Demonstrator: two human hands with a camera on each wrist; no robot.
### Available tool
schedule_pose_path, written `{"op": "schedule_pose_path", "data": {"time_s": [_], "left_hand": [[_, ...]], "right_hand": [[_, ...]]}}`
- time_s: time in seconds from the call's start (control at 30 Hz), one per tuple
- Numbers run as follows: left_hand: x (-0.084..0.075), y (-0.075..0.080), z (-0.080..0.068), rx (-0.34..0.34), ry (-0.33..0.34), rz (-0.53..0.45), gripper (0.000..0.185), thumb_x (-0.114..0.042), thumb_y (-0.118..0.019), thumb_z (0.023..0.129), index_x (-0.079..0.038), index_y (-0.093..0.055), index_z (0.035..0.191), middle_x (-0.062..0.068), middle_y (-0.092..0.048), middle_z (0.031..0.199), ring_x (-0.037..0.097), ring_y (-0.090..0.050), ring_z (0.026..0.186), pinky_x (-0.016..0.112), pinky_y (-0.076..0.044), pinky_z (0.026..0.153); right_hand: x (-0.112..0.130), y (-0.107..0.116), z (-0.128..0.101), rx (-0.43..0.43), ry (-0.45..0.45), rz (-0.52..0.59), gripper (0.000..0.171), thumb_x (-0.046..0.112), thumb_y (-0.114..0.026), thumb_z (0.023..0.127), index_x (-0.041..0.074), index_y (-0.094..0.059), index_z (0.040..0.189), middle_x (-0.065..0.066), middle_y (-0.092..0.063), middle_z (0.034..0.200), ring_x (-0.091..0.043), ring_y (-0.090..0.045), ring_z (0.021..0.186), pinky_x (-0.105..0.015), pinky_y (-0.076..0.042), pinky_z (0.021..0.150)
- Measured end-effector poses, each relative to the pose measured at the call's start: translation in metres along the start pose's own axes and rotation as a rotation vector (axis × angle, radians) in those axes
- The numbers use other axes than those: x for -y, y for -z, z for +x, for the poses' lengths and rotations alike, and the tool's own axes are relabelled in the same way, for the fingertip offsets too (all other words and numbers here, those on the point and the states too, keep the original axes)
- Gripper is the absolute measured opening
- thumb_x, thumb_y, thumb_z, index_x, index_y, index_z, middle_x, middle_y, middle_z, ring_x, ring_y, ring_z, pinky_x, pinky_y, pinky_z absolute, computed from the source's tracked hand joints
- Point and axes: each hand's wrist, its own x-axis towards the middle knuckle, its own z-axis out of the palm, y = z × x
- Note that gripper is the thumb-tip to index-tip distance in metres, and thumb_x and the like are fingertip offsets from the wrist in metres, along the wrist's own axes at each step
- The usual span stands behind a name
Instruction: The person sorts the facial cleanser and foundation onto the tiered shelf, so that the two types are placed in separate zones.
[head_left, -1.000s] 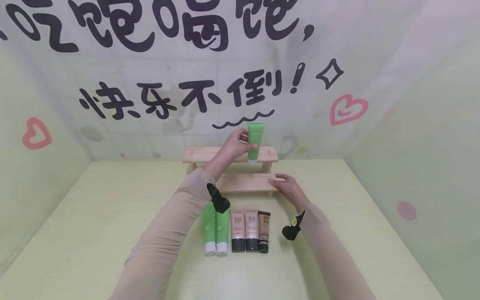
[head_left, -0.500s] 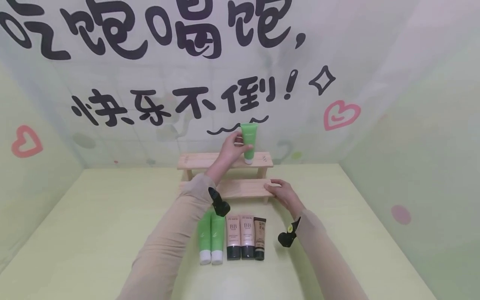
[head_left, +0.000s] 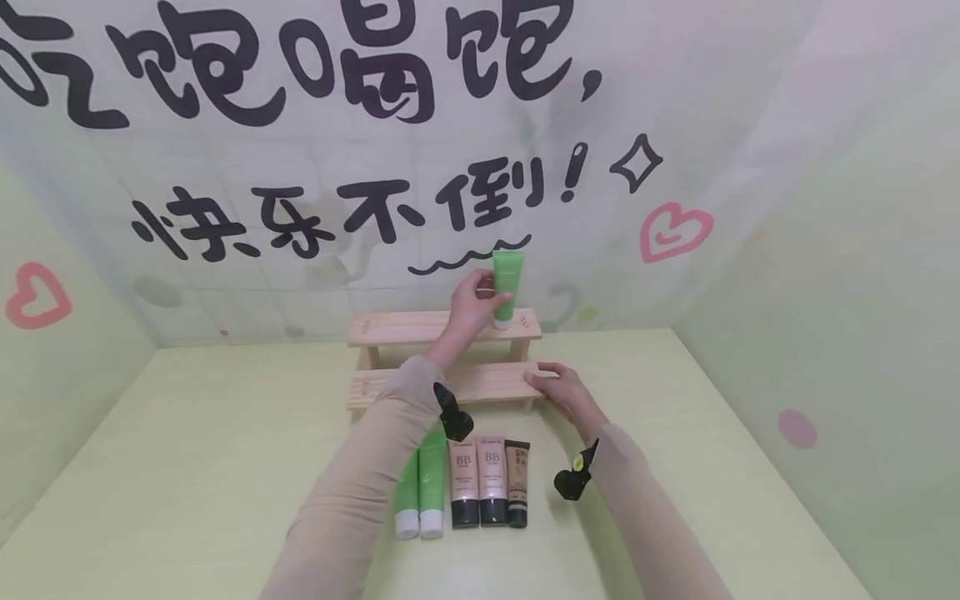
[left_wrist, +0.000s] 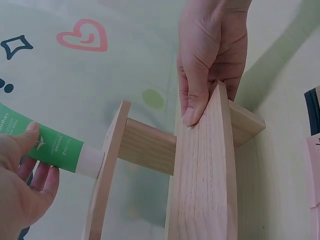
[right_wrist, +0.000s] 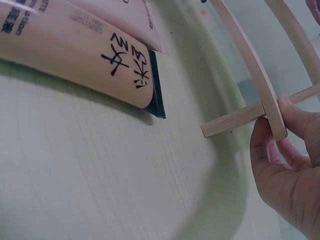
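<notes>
My left hand point(head_left: 474, 302) holds a green squeeze tube point(head_left: 508, 283) upright, white cap down, near the right end of the upper step point(head_left: 405, 328) of a two-step wooden rack. In the left wrist view the white cap point(left_wrist: 90, 161) appears to meet the upper board's surface. Thumb and fingers lie on either side of the green tube point(left_wrist: 57, 150). With its thumb on top and fingers beneath, my right hand point(head_left: 567, 393) grips the right end of the lower step point(head_left: 491, 381). The right wrist view shows that board point(right_wrist: 255, 65) pinched at its end.
Before the rack lie two green tubes point(head_left: 431, 483), partly behind the left sleeve, two pink BB cream tubes point(head_left: 492, 475) and a tan tube with a black cap point(head_left: 517, 483). A printed wall point(head_left: 315, 275) rises close behind the rack.
The green tube has come down to the upper step and shifted slightly right along it. My right hand keeps its grip on the lower step. The head view has shifted a little.
</notes>
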Motion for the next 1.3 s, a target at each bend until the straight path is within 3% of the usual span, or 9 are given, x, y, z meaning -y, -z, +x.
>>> {"op": "schedule_pose_path", "data": {"time_s": [0.3,0.7,1.3], "left_hand": [[0.000,0.002,-0.004,-0.010,-0.024,0.022,0.046,-0.014,-0.068,0.080,-0.006,-0.051,0.123,0.012,-0.058,0.119,0.024,-0.057,0.109,0.031,-0.047,0.096],[0.006,0.004,-0.007,0.006,-0.006,0.064,0.047,-0.018,-0.067,0.082,-0.007,-0.049,0.124,0.011,-0.057,0.122,0.023,-0.056,0.113,0.031,-0.046,0.098],[0.011,0.024,-0.016,0.030,0.022,0.073,0.044,-0.018,-0.068,0.081,-0.005,-0.052,0.120,0.012,-0.060,0.117,0.024,-0.058,0.109,0.031,-0.050,0.093]], "right_hand": [[0.001,-0.004,0.000,0.009,-0.003,0.014,0.058,0.023,-0.057,0.090,0.001,-0.032,0.138,-0.024,-0.044,0.135,-0.032,-0.046,0.124,-0.039,-0.037,0.107],[-0.001,-0.006,0.000,0.017,-0.004,0.016,0.057,0.022,-0.055,0.092,0.001,-0.031,0.139,-0.024,-0.044,0.134,-0.032,-0.047,0.123,-0.039,-0.038,0.106],[-0.001,0.000,0.004,0.026,-0.008,0.014,0.058,0.022,-0.053,0.092,0.001,-0.028,0.140,-0.024,-0.040,0.137,-0.032,-0.044,0.126,-0.039,-0.035,0.108]]}}
